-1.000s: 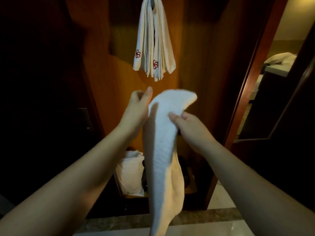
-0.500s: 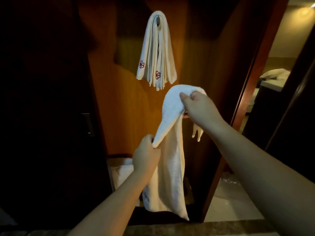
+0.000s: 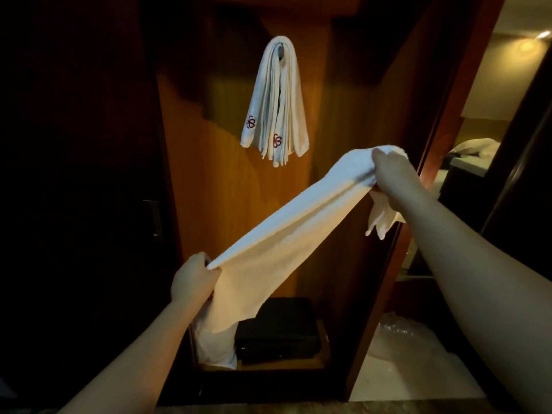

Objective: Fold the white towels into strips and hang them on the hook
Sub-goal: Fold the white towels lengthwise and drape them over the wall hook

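A white towel [image 3: 286, 231] is stretched taut on a diagonal between my hands, folded lengthwise into a band. My right hand [image 3: 388, 171] grips its upper end at the right, and a short tail hangs below that hand. My left hand [image 3: 194, 282] pinches the lower end at the left, with loose cloth drooping beneath it. Above, several folded white towels [image 3: 276, 100] with red logos hang from a small metal hook [image 3: 281, 50] on the wooden panel, up and left of my right hand.
A wooden wall panel [image 3: 227, 189] sits behind the towels. Below is a low shelf holding a black box [image 3: 277, 330] and a white bag [image 3: 215, 345]. A dark door with a handle [image 3: 153, 218] is at the left. A doorway at the right shows a bed [image 3: 475, 147].
My right hand has moved right and slightly down while my left hand dropped lower, pulling the towel from a hanging drape into a taut diagonal band. The view has tilted up slightly.
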